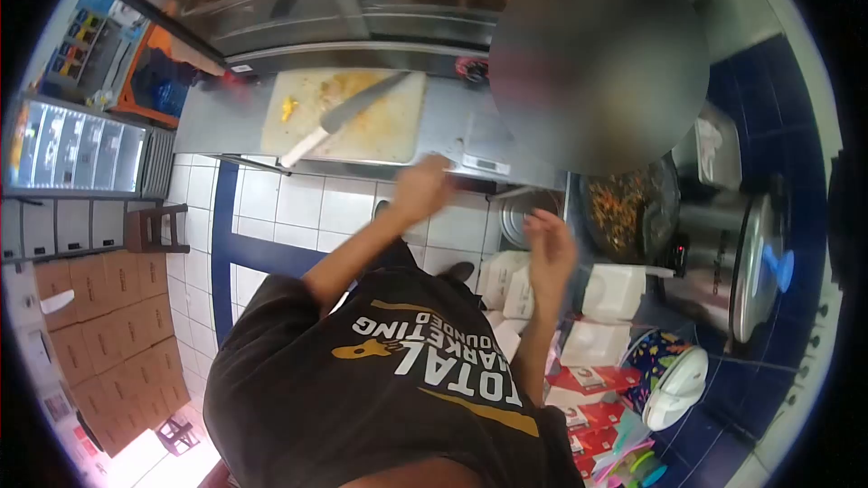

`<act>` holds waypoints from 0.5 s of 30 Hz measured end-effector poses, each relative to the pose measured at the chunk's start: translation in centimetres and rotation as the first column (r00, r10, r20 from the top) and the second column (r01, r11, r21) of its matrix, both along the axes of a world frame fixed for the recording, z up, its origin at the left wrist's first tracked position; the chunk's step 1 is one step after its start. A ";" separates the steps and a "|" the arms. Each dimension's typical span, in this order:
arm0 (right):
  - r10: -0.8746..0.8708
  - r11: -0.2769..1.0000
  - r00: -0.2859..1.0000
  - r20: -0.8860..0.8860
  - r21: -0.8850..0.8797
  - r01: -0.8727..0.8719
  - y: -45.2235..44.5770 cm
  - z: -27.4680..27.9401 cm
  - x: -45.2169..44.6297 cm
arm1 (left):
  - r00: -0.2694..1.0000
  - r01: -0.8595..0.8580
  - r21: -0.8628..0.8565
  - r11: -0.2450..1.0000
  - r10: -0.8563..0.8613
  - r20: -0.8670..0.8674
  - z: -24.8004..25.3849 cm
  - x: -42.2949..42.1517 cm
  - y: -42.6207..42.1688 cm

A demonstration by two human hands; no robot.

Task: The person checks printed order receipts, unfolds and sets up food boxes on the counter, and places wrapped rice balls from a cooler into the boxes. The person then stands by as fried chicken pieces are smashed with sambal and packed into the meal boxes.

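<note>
My left hand (425,188) is over the front edge of the metal counter (217,122), just left of a flat scale (485,155). Its fingers look bent, but blur hides what they hold, if anything. My right hand (550,244) is raised with loosely bent fingers somewhat apart and nothing visible in them. It is beside a round metal lid or pan (518,220) and left of white foam boxes (613,293). On the counter, a large white-handled knife (348,113) lies across a stained cutting board (398,126), with small yellow pieces (288,108) near the left.
At right are a large pan of chopped food (617,212), a big metal pot (710,262) and a patterned container (658,375). A blurred grey disc covers the upper right. At left are a brown stool (155,228), stacked cartons (108,343) and a glass-door fridge (77,149).
</note>
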State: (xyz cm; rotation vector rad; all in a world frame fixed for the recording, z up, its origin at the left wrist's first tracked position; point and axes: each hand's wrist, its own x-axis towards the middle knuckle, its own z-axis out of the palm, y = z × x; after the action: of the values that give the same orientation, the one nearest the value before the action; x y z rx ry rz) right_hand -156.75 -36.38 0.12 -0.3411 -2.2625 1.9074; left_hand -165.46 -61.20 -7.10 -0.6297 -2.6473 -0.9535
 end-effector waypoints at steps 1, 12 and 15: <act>0.106 0.990 0.994 0.004 -0.091 -0.105 -3.3 -1.1 -2.0 | 0.982 -0.187 -0.044 0.981 0.185 -0.044 0.4 -1.0 -4.8; 0.448 0.726 0.824 0.346 -0.679 -0.109 -35.4 -10.9 -17.9 | 0.898 -0.389 -0.145 0.910 0.409 0.163 -2.3 -7.6 -23.4; 0.454 0.650 0.848 0.275 -0.753 -0.104 -36.4 -10.4 -19.5 | 0.903 -0.377 0.017 0.926 0.363 0.229 1.0 -7.9 -23.4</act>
State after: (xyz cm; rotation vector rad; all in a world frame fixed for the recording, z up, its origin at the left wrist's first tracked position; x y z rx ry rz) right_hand -176.27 -72.81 -10.25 -0.5855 -1.7077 3.1569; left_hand -173.38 -84.59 -6.06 0.0060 -2.7697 -1.0307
